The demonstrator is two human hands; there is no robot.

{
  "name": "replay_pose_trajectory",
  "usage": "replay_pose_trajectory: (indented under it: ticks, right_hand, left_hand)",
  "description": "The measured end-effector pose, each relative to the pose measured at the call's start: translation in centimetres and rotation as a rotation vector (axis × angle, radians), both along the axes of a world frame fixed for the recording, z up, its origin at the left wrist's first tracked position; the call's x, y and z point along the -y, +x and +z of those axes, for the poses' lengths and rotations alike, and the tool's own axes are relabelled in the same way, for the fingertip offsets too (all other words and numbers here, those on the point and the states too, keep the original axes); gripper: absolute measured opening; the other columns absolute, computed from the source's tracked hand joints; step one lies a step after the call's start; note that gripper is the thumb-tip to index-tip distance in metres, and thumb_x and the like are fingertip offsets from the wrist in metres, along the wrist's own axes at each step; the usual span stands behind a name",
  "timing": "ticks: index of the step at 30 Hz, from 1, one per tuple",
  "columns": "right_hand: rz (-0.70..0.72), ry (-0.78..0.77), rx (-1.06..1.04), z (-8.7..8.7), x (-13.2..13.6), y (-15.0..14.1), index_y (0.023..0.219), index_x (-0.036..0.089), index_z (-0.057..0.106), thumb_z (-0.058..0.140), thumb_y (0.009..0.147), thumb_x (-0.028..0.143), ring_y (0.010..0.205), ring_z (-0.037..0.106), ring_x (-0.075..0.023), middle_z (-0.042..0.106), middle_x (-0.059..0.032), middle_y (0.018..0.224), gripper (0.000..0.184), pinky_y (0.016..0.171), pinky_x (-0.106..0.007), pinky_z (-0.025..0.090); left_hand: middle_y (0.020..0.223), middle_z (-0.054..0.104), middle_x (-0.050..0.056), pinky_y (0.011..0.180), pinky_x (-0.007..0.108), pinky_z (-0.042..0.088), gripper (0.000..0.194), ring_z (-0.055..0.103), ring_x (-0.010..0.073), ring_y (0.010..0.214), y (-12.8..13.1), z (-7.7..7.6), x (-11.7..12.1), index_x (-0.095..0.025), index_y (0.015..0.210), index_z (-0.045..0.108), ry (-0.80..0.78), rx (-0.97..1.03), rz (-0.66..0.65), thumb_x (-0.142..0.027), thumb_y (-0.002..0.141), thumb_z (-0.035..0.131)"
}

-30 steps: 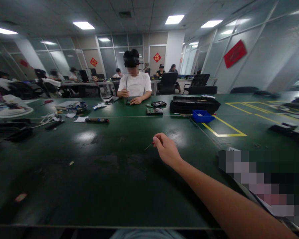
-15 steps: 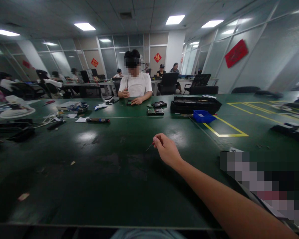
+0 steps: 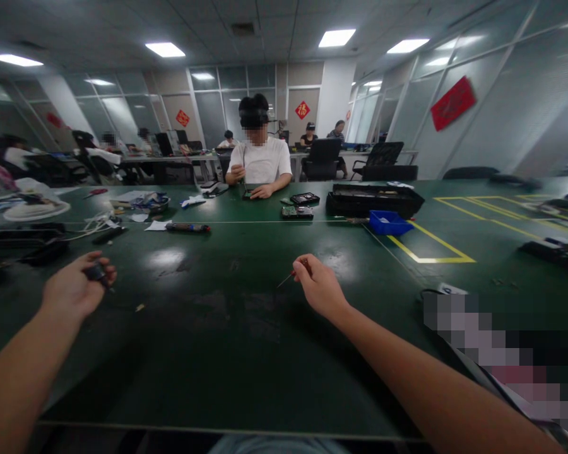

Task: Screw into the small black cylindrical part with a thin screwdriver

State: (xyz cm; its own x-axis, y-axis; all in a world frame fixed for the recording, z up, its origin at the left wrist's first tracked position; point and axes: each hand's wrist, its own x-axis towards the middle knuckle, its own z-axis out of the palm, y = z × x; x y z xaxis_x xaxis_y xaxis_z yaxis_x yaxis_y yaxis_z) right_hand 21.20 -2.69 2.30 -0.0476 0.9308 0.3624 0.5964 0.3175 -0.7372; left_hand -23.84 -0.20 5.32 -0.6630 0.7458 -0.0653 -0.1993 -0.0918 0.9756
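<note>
My right hand [image 3: 319, 287] hovers over the middle of the green table [image 3: 227, 328], fingers pinched on a thin screwdriver [image 3: 288, 277] with a red handle; its metal tip points left and down. My left hand [image 3: 76, 290] is out over the table's left side, closed round a small dark object [image 3: 96, 272] that I cannot make out. The two hands are well apart, with bare green table between them.
Across the table a person in a white shirt works over small devices [image 3: 297, 212]. A black case [image 3: 373, 200] and a blue bin [image 3: 387, 222] lie at the far right beside yellow floor-tape lines [image 3: 430, 246]. Cables and tools [image 3: 99, 224] clutter the far left. A pixelated patch covers the near right.
My left hand has come in from the left edge and now reaches over the table holding a small dark object. My right hand with the screwdriver has hardly moved.
</note>
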Motion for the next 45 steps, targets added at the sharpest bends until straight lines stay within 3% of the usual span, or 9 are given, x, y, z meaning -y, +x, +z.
replay_pose_trajectory:
  ticks: [6,13,18,22,27,32,37,43,45]
  right_hand:
    - [0.015,-0.003,-0.013,0.3,0.2,0.1,0.096,0.02,0.061,0.044,0.097,0.036,0.073,0.064,-0.0167,0.068,-0.0027,0.079,0.023,0.066,-0.028,0.043]
    - [0.016,0.022,0.0,0.1,0.1,0.3,0.098,0.021,0.061,0.044,0.097,0.037,0.074,0.064,-0.017,0.068,-0.0022,0.08,0.023,0.066,-0.029,0.043]
    - [0.025,0.065,0.002,-0.1,0.0,0.2,0.096,0.022,0.06,0.044,0.097,0.036,0.073,0.064,-0.0169,0.068,-0.0017,0.079,0.021,0.066,-0.029,0.043]
    - [0.019,0.091,0.027,-0.2,0.1,0.1,0.094,0.022,0.059,0.044,0.097,0.035,0.07,0.064,-0.0168,0.068,-0.0008,0.076,0.02,0.065,-0.029,0.042]
    - [0.024,0.078,0.033,-0.3,0.1,-0.1,0.095,0.022,0.06,0.044,0.097,0.034,0.07,0.063,-0.0161,0.068,-0.0008,0.076,0.02,0.065,-0.028,0.042]
    - [0.008,0.075,0.037,-0.4,-0.1,0.0,0.095,0.022,0.06,0.044,0.097,0.035,0.07,0.063,-0.0162,0.068,-0.001,0.076,0.021,0.063,-0.028,0.042]
    - [0.015,0.077,0.03,-0.3,0.1,0.0,0.096,0.021,0.061,0.045,0.097,0.034,0.073,0.065,-0.0163,0.07,-0.0016,0.079,0.021,0.067,-0.028,0.044]
    - [0.015,0.108,0.018,0.1,0.4,-0.1,0.11,0.021,0.063,0.049,0.095,0.033,0.083,0.066,-0.0176,0.072,-0.0046,0.094,0.025,0.074,-0.03,0.047]
    - [0.021,0.121,0.047,0.3,0.5,-0.1,0.104,0.021,0.066,0.048,0.095,0.036,0.079,0.065,-0.0174,0.072,-0.0037,0.088,0.024,0.071,-0.03,0.046]
  left_hand:
    - [0.077,0.053,0.002,0.056,0.025,0.047,0.029,0.053,0.013,0.063,10.0,-0.2,-1.5,-0.015,0.095,0.056,0.125,0.148,-0.383,-0.003,0.07,0.047]
    - [0.074,0.053,0.001,0.059,0.026,0.046,0.031,0.05,0.0116,0.056,21.6,1.2,-0.5,-0.015,0.106,0.054,0.161,0.252,-0.704,-0.014,0.075,0.051]
    - [0.076,0.057,0.001,0.064,0.025,0.042,0.043,0.053,0.0126,0.065,26.2,0.1,0.1,-0.016,0.113,0.054,0.241,-0.069,-0.898,-0.011,0.071,0.049]
    - [0.074,0.057,0.0,0.068,0.028,0.041,0.037,0.052,0.0139,0.066,26.8,-2.1,0.2,-0.015,0.113,0.055,0.231,-0.283,-0.967,-0.016,0.077,0.045]
    - [0.074,0.057,0.0,0.068,0.03,0.041,0.043,0.051,0.0148,0.066,25.7,-4.1,-0.5,-0.016,0.12,0.051,0.191,-0.385,-0.996,-0.017,0.078,0.042]
    - [0.076,0.057,0.001,0.074,0.031,0.041,0.045,0.052,0.016,0.072,25.2,-4.6,-1.1,-0.016,0.117,0.055,0.17,-0.454,-0.994,-0.015,0.073,0.045]
    - [0.082,0.058,0.003,0.08,0.032,0.042,0.038,0.054,0.0172,0.079,25.0,-5.1,-1.2,-0.017,0.111,0.061,0.185,-0.525,-1.021,-0.016,0.078,0.043]
    - [0.112,0.057,0.006,0.097,0.036,0.04,0.062,0.055,0.0198,0.104,24.8,-6.0,-1.2,-0.02,0.135,0.043,0.247,-0.826,-0.96,-0.012,0.076,0.056]
    - [0.113,0.059,0.007,0.099,0.038,0.04,0.052,0.055,0.0208,0.106,24.8,-6.2,-1.4,-0.019,0.131,0.047,0.235,-0.872,-0.925,-0.013,0.08,0.056]
